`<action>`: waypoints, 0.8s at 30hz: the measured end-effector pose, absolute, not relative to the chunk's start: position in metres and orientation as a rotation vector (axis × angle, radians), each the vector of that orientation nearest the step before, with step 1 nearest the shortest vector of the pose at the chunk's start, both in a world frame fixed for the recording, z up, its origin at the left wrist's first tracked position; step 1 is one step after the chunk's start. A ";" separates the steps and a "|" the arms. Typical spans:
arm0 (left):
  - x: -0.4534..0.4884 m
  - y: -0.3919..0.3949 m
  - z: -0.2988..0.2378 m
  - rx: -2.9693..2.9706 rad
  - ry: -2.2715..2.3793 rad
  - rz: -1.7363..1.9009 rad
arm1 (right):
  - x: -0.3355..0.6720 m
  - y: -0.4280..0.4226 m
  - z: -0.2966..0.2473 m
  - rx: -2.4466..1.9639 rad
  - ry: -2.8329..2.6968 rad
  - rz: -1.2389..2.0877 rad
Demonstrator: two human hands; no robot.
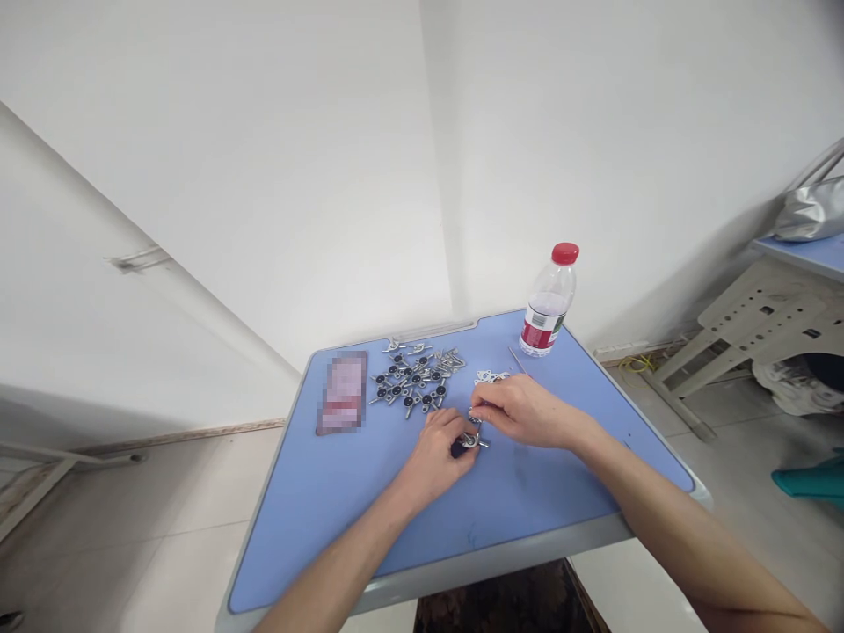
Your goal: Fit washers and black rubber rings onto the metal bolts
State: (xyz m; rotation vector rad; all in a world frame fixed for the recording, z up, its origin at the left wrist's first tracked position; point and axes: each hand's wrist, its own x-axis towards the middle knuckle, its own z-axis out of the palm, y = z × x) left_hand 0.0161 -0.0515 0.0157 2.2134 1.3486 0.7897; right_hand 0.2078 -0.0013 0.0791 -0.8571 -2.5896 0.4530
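Note:
My left hand (440,450) rests low over the blue table, its fingers closed around a small metal fitting (470,440) with a dark part beside it. Just above that piece, my right hand (514,409) is closed in a pinch; a tiny silvery bit shows at its fingertips, too small to name. Left of the hands lie several metal fittings with round black centres (416,380). Slim metal pieces (449,360) are heaped beside them. Flat silvery plates (491,376) sit behind my right hand, which partly hides them.
A clear bottle with a red cap (547,303) stands at the table's back right. A thin metal rod (516,359) lies before it. At the left is a blurred flat rectangular object (343,393). The white wall (343,176) rises behind the blue table (316,527).

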 end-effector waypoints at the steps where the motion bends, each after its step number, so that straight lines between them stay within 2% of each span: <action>1: 0.016 -0.051 0.016 2.214 1.347 0.791 | 0.208 -0.002 0.079 -0.862 -2.597 0.440; 10: 0.015 -0.053 0.015 2.203 1.319 0.758 | 0.198 -0.012 0.079 -0.729 -2.723 0.271; 24: 0.016 -0.053 0.017 2.142 1.355 0.774 | 0.182 -0.014 0.070 -1.286 -2.470 0.315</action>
